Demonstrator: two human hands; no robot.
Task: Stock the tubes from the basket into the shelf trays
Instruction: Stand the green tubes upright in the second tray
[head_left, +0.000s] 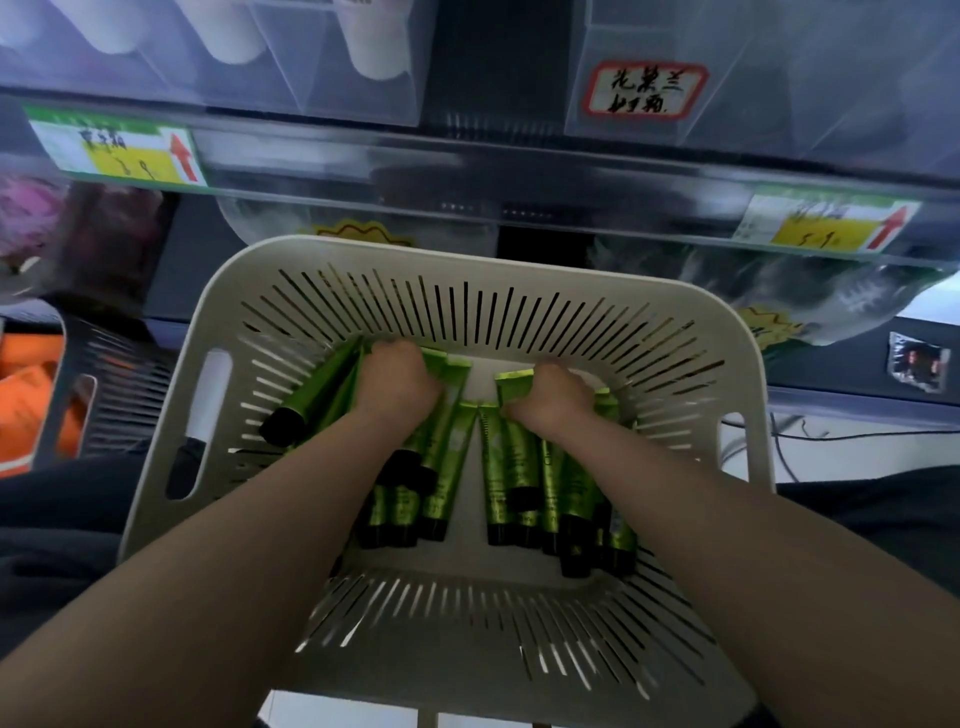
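A cream slotted basket (467, 270) sits in front of me, holding several green tubes (447, 467) with black caps. My left hand (397, 384) reaches into the far left of the basket, its fingers curled round a bunch of tubes. My right hand (556, 397) is in the far right part, fingers curled round the flat ends of other tubes (511, 457). Above the basket, clear shelf trays (753, 78) stand on the shelf; the right one bears a red-bordered handwritten label (644, 88).
The shelf edge (467, 156) carries yellow-and-green price tags with red arrows at left (119, 153) and right (826, 223). Packaged goods lie on the lower shelf behind the basket. A dark slotted basket (109, 384) with orange items stands at left. Cables (831, 436) run at right.
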